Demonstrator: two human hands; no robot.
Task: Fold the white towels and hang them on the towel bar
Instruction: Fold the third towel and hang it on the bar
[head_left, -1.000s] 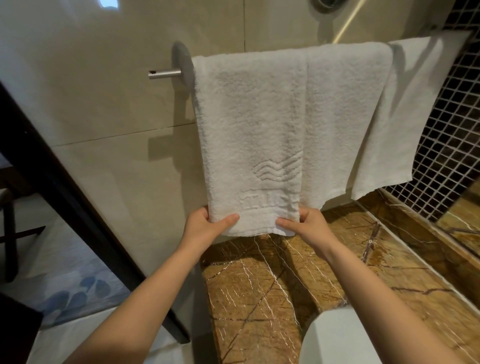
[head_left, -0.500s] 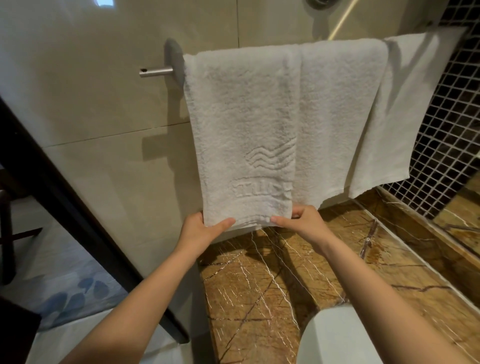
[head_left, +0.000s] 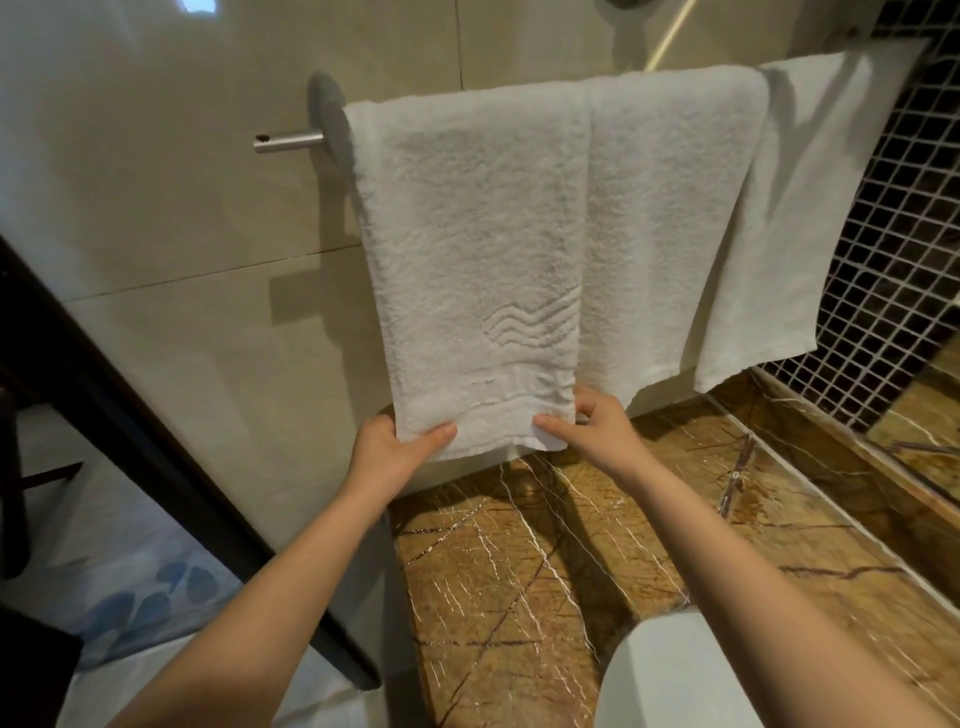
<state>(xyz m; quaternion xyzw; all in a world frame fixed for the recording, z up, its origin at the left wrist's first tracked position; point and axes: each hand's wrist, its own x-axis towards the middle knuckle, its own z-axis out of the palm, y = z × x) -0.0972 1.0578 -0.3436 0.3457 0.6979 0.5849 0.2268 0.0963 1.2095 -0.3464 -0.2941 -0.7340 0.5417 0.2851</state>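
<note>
A: What is different from a second ago?

B: Very little in the grip. The left hand (head_left: 387, 449) was pinching the bottom left corner of the front towel (head_left: 467, 249) then and pinches it now, thumb on the face of the cloth. The right hand (head_left: 597, 431) has its thumb and fingers clamped on the bottom right corner as before. The hem looks slightly flatter than it did, so I judge they are tugging it level.

A: And where does the towel sit?

B: Draped over the towel bar (head_left: 288, 143), whose bare end sticks out at about 9 o'clock from the towel's top edge. A second towel (head_left: 670, 218) hangs touching it on the 3 o'clock side, partly tucked behind. A thinner cloth (head_left: 800, 218) hangs further along in the same direction.

A: So the task is nearly done?

B: In my view, yes. Both towels are folded and hung, and this is a last straightening. The counter (head_left: 519, 597) below, at 6 o'clock, has no other towel on it that I can see.
</note>
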